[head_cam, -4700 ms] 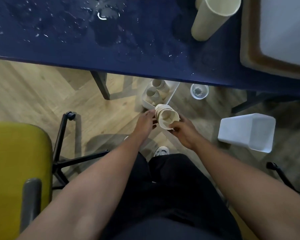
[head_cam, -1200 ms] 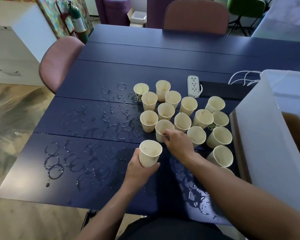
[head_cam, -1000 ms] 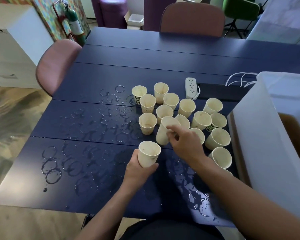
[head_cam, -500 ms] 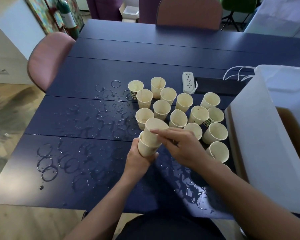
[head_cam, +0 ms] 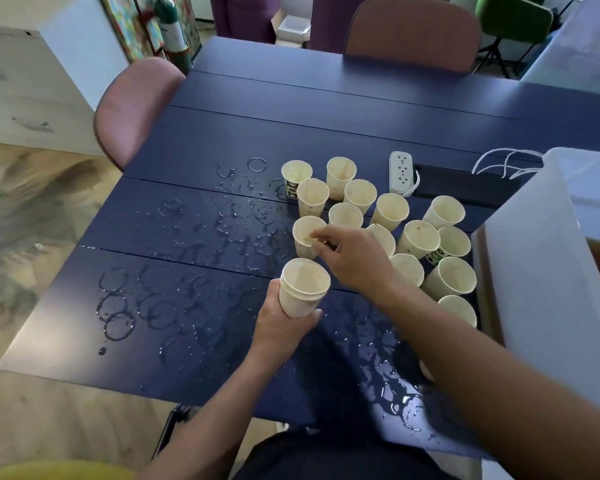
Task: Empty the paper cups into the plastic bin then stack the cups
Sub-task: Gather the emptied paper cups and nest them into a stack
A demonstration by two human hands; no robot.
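My left hand (head_cam: 281, 323) grips a small stack of cream paper cups (head_cam: 302, 289), two nested, held upright above the wet blue table (head_cam: 187, 306). My right hand (head_cam: 350, 258) reaches over the nearest standing cup (head_cam: 305, 237), with thumb and fingertips at its rim. Whether the fingers pinch that rim cannot be told. Several more cream paper cups (head_cam: 388, 211) stand grouped behind and right of it. The white plastic bin (head_cam: 548, 278) stands at the table's right edge.
A white power strip (head_cam: 400, 173) with cables lies behind the cups. Water rings and droplets (head_cam: 118, 320) cover the table's left and near parts. Pink chairs (head_cam: 132, 109) stand at the left and far sides. A white cabinet (head_cam: 21, 81) is at far left.
My right hand pushed a picked-up cup into the one in my left hand, then let go and moved back to the nearest standing cup. The view also shifted.
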